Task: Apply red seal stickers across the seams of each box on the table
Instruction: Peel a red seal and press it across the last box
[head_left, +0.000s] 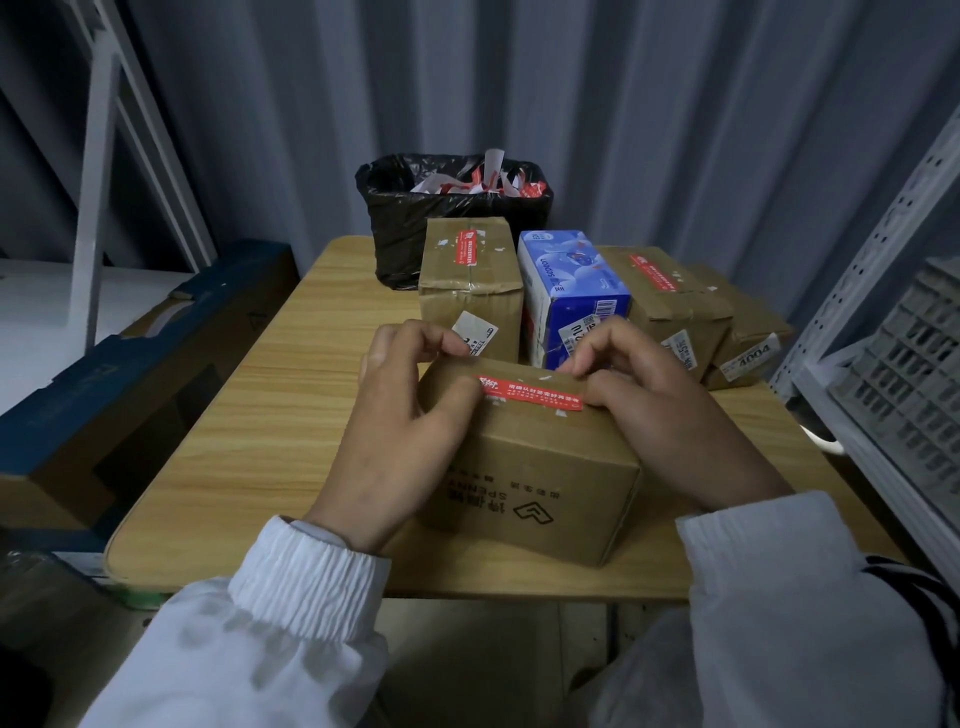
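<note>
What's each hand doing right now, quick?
Left hand: grips the near box, thumb pressing the red sticker at its left end.
Right hand: grips the same box, thumb at the sticker's right end.

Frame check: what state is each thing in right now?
front box, closed, red seal sticker flat across its top.
left hand, grips front box, thumb on sticker's left end.
right hand, grips front box, thumb at sticker's right end.
back-left box, closed, stickered.
right brown box, closed, stickered.
bin, holds paper strips.
</note>
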